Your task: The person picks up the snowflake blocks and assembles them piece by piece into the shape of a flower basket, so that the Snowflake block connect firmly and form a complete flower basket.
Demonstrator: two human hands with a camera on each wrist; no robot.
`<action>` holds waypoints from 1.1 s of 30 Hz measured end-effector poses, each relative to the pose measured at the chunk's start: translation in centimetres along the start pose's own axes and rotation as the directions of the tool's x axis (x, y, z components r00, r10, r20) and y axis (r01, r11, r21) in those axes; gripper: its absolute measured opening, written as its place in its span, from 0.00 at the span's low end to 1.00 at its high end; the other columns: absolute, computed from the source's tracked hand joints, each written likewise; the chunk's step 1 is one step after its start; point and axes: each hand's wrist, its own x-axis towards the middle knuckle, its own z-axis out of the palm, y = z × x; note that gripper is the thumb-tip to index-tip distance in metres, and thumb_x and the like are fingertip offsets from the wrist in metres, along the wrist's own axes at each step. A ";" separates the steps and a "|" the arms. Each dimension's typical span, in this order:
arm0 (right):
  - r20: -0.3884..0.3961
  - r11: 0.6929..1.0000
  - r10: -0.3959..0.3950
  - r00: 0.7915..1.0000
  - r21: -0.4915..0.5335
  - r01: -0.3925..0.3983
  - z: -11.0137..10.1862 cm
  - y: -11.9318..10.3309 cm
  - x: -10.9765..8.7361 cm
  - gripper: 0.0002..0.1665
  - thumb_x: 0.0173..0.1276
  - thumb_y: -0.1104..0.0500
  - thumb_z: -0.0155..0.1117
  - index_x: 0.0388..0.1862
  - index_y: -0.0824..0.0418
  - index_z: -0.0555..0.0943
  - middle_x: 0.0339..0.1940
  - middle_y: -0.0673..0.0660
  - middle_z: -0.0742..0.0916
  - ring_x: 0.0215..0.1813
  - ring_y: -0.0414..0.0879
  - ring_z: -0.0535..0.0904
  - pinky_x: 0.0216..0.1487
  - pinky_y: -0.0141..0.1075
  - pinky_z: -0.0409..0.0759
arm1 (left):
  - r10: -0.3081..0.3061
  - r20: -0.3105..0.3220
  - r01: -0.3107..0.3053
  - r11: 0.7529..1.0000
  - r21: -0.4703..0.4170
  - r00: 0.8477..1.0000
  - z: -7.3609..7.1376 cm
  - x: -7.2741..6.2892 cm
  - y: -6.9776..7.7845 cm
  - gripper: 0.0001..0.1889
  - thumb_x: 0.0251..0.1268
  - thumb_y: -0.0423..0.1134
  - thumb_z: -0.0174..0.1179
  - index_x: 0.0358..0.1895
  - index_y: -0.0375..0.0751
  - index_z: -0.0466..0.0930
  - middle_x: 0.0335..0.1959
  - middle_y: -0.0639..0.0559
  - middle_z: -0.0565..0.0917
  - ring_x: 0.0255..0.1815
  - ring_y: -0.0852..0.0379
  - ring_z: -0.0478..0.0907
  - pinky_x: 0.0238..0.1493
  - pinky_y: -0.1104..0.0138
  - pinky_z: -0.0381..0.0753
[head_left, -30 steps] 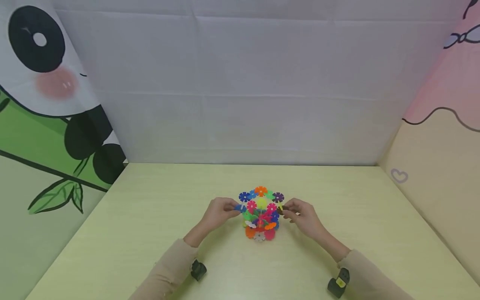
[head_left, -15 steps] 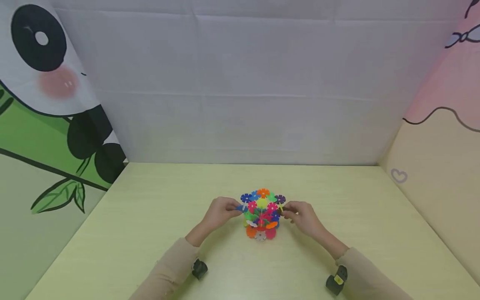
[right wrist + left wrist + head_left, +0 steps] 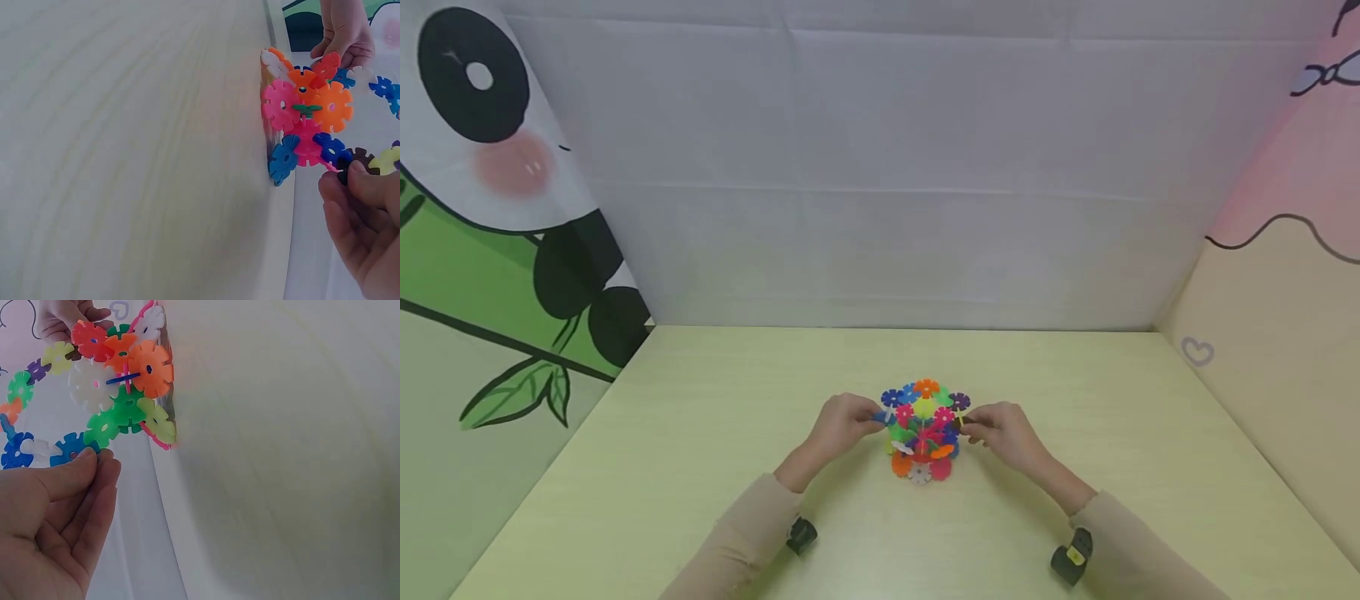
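A basket-like build of interlocking plastic snowflake discs point(image 3: 922, 435) stands on the table, in many colours, with an arch of discs rising over its body. My left hand point(image 3: 841, 427) pinches a blue disc point(image 3: 69, 450) on its left side, between thumb and fingertips. On the opposite side, the thumb and fingers of my right hand point(image 3: 1009, 433) pinch a dark brown disc point(image 3: 361, 156). An orange disc point(image 3: 927, 388) tops the arch in the head view. A white disc point(image 3: 90, 384) and an orange disc point(image 3: 332, 106) face outward from the body.
The pale wooden table point(image 3: 700, 400) reaches back to a white cloth wall point(image 3: 887, 167). Printed side panels flank it, a cartoon panda point(image 3: 512, 183) on the left and a pink and cream panel point(image 3: 1270, 292) on the right. Both sleeved wrists carry dark camera mounts.
The arch top has shifted slightly right and lower in the head view, while the build's base stays nearly put. Both hands keep their pinch and have barely moved.
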 end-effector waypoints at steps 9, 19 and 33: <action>0.033 1.000 -0.008 0.999 0.010 0.007 -0.3 0.3 0.4 0.08 0.67 0.68 0.63 0.39 0.73 0.86 0.35 0.66 0.90 0.32 0.50 0.87 0.30 0.27 0.82 | 0.013 -0.002 -0.013 1.000 0.018 1.000 0.6 0.2 -0.4 0.04 0.59 0.28 0.66 0.36 0.32 0.88 0.35 0.41 0.90 0.36 0.48 0.88 0.38 0.64 0.88; 0.073 1.000 -0.022 0.997 -0.011 0.023 -0.7 0.8 0.8 0.07 0.68 0.66 0.62 0.37 0.70 0.86 0.33 0.64 0.90 0.33 0.47 0.86 0.30 0.26 0.81 | -0.012 0.012 0.011 1.000 0.008 1.000 0.8 0.1 -0.5 0.04 0.62 0.29 0.64 0.37 0.34 0.87 0.38 0.42 0.90 0.40 0.47 0.87 0.42 0.60 0.88; -0.013 0.997 -0.052 0.999 0.053 0.053 -0.4 1.1 0.9 0.07 0.70 0.67 0.60 0.41 0.70 0.83 0.37 0.65 0.90 0.36 0.51 0.87 0.33 0.27 0.83 | -0.034 -0.031 0.031 0.994 -0.100 0.999 0.2 0.2 -1.5 0.07 0.65 0.30 0.62 0.42 0.33 0.86 0.41 0.41 0.89 0.42 0.46 0.87 0.44 0.60 0.88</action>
